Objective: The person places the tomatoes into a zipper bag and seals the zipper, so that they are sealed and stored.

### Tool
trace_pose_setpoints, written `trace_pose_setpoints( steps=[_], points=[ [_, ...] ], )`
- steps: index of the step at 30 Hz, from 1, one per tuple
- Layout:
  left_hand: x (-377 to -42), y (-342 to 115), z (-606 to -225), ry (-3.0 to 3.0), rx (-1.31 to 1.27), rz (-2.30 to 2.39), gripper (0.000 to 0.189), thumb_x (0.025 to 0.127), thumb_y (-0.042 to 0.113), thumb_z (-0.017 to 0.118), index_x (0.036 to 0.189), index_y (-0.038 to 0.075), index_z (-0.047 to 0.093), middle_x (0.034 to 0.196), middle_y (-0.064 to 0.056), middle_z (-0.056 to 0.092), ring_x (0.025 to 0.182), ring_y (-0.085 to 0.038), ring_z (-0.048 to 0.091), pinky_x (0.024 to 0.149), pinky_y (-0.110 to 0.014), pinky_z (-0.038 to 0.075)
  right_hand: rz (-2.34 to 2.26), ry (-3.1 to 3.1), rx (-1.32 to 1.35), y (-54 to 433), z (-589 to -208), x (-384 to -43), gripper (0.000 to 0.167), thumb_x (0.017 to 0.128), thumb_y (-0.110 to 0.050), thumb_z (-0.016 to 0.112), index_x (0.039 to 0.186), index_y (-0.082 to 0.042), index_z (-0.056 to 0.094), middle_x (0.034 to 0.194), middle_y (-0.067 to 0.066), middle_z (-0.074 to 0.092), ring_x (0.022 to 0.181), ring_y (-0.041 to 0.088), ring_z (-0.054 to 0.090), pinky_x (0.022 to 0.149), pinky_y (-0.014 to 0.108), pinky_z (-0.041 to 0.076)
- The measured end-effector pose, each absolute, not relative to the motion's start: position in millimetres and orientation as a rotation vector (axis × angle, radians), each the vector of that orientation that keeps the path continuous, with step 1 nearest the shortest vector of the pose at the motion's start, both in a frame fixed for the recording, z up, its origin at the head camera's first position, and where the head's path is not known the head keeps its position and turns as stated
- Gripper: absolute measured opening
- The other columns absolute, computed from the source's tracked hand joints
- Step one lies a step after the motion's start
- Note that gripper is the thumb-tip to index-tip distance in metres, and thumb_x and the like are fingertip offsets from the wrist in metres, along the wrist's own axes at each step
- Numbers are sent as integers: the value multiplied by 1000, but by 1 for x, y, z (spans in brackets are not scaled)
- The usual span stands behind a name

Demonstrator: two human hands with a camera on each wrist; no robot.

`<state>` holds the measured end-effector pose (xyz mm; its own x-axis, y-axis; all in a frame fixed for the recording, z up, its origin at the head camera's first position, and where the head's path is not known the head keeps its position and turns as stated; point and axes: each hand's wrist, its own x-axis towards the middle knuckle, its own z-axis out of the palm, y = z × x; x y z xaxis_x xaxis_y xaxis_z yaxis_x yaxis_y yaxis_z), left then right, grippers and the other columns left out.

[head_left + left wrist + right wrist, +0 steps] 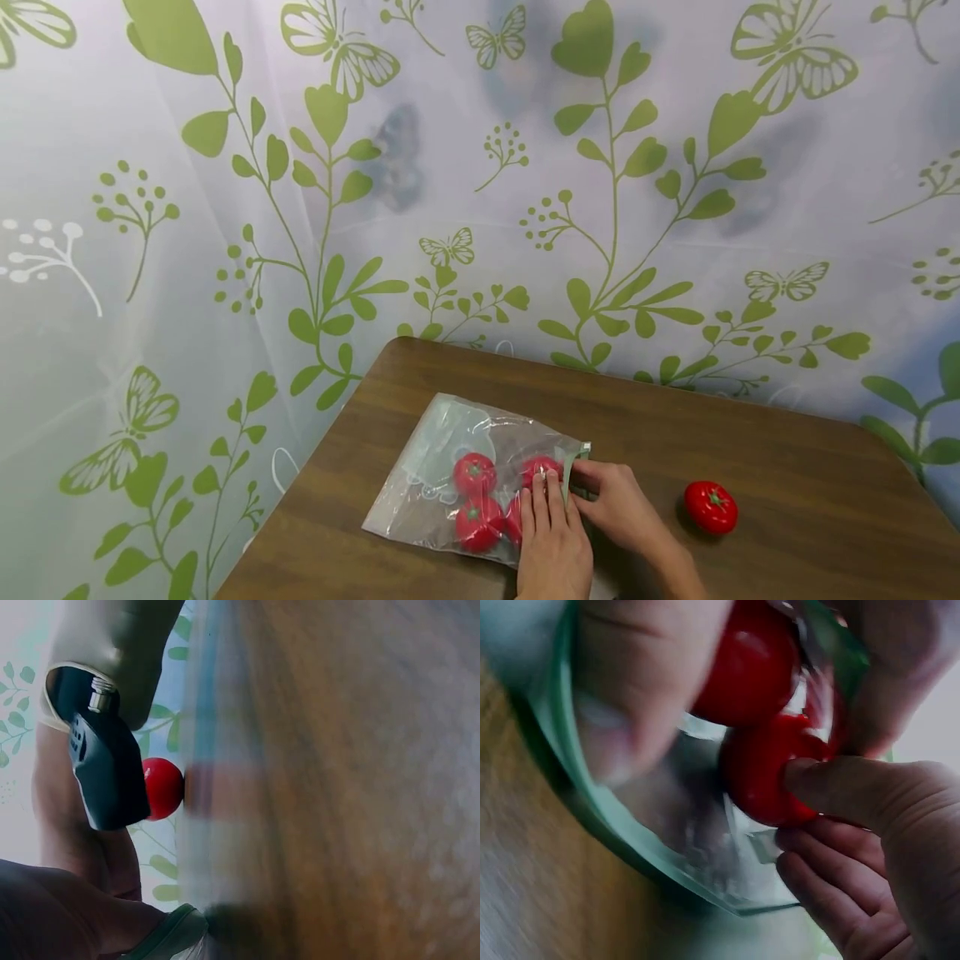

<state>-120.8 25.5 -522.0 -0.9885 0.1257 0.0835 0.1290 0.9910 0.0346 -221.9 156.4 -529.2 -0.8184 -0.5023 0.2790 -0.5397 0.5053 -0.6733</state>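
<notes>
A clear zip bag (405,508) with a green-edged mouth lies on the table, several red tomatoes inside it. My left hand (557,550) lies over the bag beside its mouth, fingers fairly straight on the plastic. In the right wrist view, the left thumb (622,712) holds the green rim, with left fingers across the mouth. My right hand (622,504) is at the mouth's far corner. Its thumb presses a tomato (757,772) just within the mouth, while its fingers curl underneath; another tomato (750,667) touches that one. Right of the hands sits a loose tomato (711,507).
The brown wooden table (787,467) extends to the right and front. A curtain (480,167) with green leaves and butterflies hangs behind it. In the left wrist view, a dark camera (109,769) is strapped to the right wrist.
</notes>
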Motion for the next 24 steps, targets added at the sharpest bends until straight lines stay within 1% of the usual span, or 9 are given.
trace_pose_setpoints(
  steps=[2, 4, 7, 9, 10, 13, 16, 21, 24],
  points=[
    [-121, 25, -522, -3058, -201, -58, 62, 107, 40, 64, 161, 13, 54, 175, -13, 40, 164, -37, 36, 133, -54, 32, 1263, -2652, 908, 153, -534, -222, 27, 91, -3, 86, 118, -8, 81, 119, 14, 83, 107, 27, 81, 88, 43, 67],
    [-122, 25, -523, -3061, -202, -52, 62, 107, 40, 64, 161, 13, 54, 175, -12, 40, 164, -37, 36, 133, -54, 31, 1255, -2639, 866, 149, -539, -222, 29, 90, -4, 87, 118, -11, 82, 118, 11, 83, 108, 24, 81, 90, 41, 67],
    [-122, 25, -523, -3064, -204, -36, 63, 106, 41, 64, 162, 13, 54, 175, -12, 41, 164, -37, 35, 133, -54, 31, 1242, -2648, 779, 143, -545, -222, 35, 89, -9, 90, 123, -13, 83, 119, 6, 84, 110, 18, 80, 92, 36, 66],
    [-123, 25, -523, -3063, -203, -37, 61, 108, 40, 62, 161, 13, 54, 175, -12, 41, 164, -36, 35, 133, -54, 31, 1244, -2669, 723, 140, -547, -222, 40, 88, -12, 92, 126, -14, 82, 121, 4, 83, 112, 17, 79, 94, 34, 65],
    [-123, 24, -523, -3065, -203, -40, 62, 107, 41, 63, 162, 13, 54, 175, -12, 41, 165, -36, 35, 133, -54, 31, 1251, -2679, 704, 139, -547, -222, 41, 88, -13, 92, 127, -14, 82, 122, 4, 83, 112, 17, 79, 95, 34, 65],
    [-123, 25, -523, -3070, -209, -42, 64, 107, 42, 64, 162, 12, 53, 175, -12, 40, 165, -37, 35, 133, -54, 31, 1255, -2709, 686, 139, -546, -222, 43, 89, -15, 92, 130, -13, 81, 125, 5, 82, 114, 19, 79, 96, 36, 65],
    [-124, 24, -523, -3075, -215, -46, 66, 106, 43, 66, 163, 12, 52, 175, -12, 40, 165, -37, 34, 133, -55, 31, 1238, -2731, 739, 142, -543, -222, 42, 90, -13, 90, 132, -12, 80, 128, 8, 81, 115, 23, 79, 96, 40, 65],
    [-125, 24, -523, -3082, -220, -82, 64, 106, 40, 66, 162, 12, 53, 175, -13, 41, 165, -37, 34, 133, -55, 31, 1221, -2779, 860, 155, -530, -217, 37, 95, -9, 85, 131, -3, 78, 129, 16, 79, 115, 31, 79, 93, 43, 65],
    [-125, 24, -524, -3079, -214, -88, 60, 107, 40, 65, 160, 13, 56, 175, -12, 42, 164, -37, 35, 133, -55, 31, 1232, -2813, 883, 165, -521, -211, 41, 96, -14, 85, 133, 0, 76, 131, 19, 78, 116, 34, 79, 93, 44, 65]
  ],
)
